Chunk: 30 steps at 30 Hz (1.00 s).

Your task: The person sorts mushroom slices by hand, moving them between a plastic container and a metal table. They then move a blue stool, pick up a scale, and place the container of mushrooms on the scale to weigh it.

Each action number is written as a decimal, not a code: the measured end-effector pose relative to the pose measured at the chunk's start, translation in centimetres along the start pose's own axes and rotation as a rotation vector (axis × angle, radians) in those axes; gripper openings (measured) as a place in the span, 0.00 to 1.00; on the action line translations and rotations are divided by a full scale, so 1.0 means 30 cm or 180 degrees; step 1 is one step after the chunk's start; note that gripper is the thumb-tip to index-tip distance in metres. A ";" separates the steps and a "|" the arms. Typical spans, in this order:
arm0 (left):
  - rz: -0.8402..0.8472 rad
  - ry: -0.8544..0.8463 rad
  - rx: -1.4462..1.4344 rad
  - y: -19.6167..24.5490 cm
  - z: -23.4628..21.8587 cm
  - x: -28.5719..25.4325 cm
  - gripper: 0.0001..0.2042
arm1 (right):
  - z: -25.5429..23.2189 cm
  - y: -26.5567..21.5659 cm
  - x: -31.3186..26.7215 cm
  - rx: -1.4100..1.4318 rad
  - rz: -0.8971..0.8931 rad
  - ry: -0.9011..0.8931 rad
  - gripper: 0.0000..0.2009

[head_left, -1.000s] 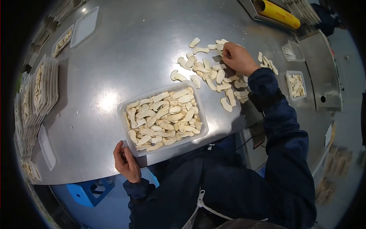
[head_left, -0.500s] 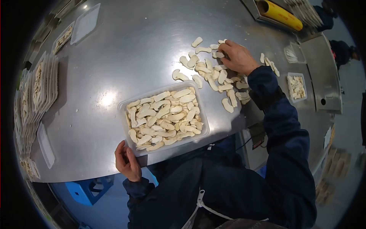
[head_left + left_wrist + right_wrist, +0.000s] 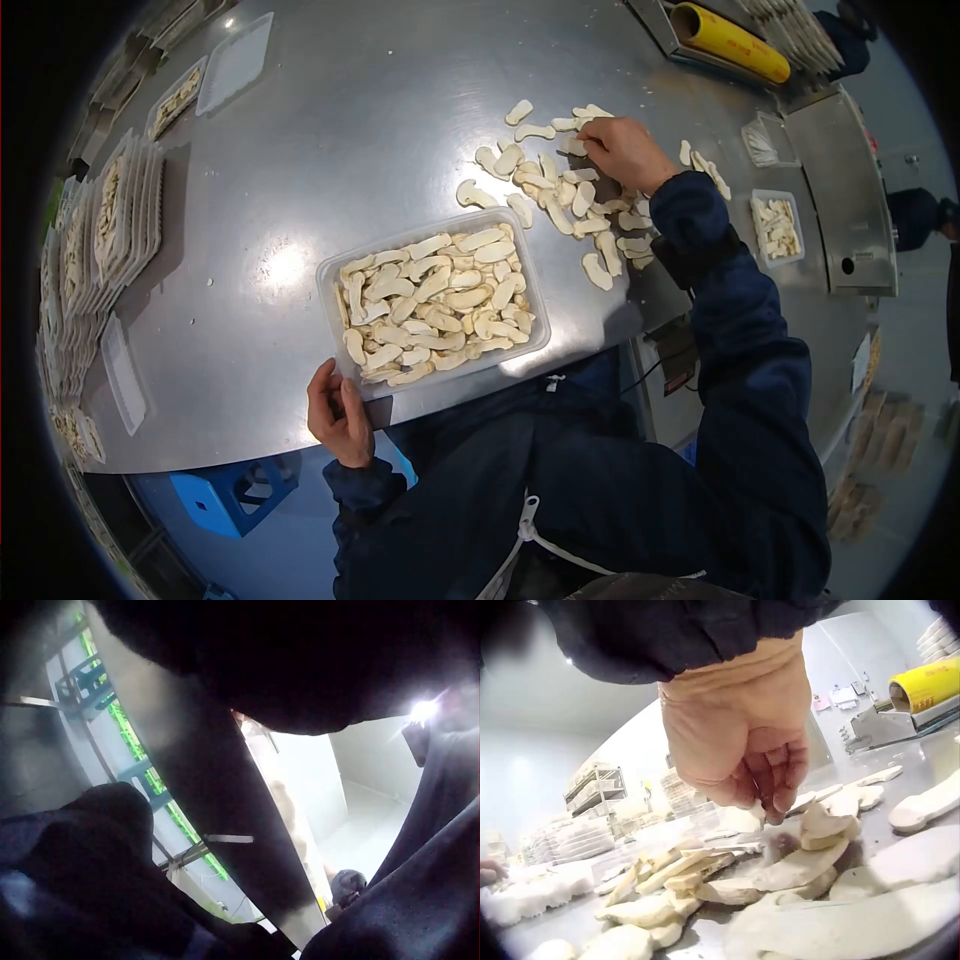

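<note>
A clear plastic tray point(image 3: 327, 290) heaped with pale mushroom slices point(image 3: 435, 290) sits near the table's front edge. By its near left corner rests my left hand point(image 3: 342, 418), fingers loosely bent; the left wrist view hides this hand behind dark cloth. Beyond the tray's far right corner, my right hand point(image 3: 632, 155) reaches over a loose spread of mushroom slices point(image 3: 555, 190). In the right wrist view, the right hand point(image 3: 739, 735) points down with its thumb and fingers pinching a whitish mushroom slice point(image 3: 742, 817) above the pile.
Stacked filled trays point(image 3: 120, 220) stand at the left of the steel table point(image 3: 330, 120), near an unfilled tray point(image 3: 236, 65). A small tray of slices point(image 3: 776, 228) lies at right. Behind is a yellow film roll point(image 3: 735, 45). A blue stool point(image 3: 232, 495) stands below the table edge.
My right hand's fingers spread over the far slices half a second ago and are now drawn together at the fingertips. My left hand stays by the tray corner. The view has shifted slightly.
</note>
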<state>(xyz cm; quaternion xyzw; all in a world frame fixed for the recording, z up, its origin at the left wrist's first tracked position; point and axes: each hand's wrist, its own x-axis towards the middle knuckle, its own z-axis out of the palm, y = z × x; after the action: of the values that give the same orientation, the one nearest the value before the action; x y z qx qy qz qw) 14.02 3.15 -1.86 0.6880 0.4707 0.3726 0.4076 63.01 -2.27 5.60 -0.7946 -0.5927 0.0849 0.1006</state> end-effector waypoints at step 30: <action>-0.0084 -0.0498 -0.0410 0.010 -0.029 0.008 0.18 | -0.075 -0.436 -0.198 0.0130 -0.0528 0.0612 0.11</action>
<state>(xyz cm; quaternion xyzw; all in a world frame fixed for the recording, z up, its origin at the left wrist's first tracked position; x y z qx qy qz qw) 13.41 3.48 -1.21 0.6811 0.4216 0.3419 0.4915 49.80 -4.47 11.28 -0.7451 -0.6422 0.0118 0.1798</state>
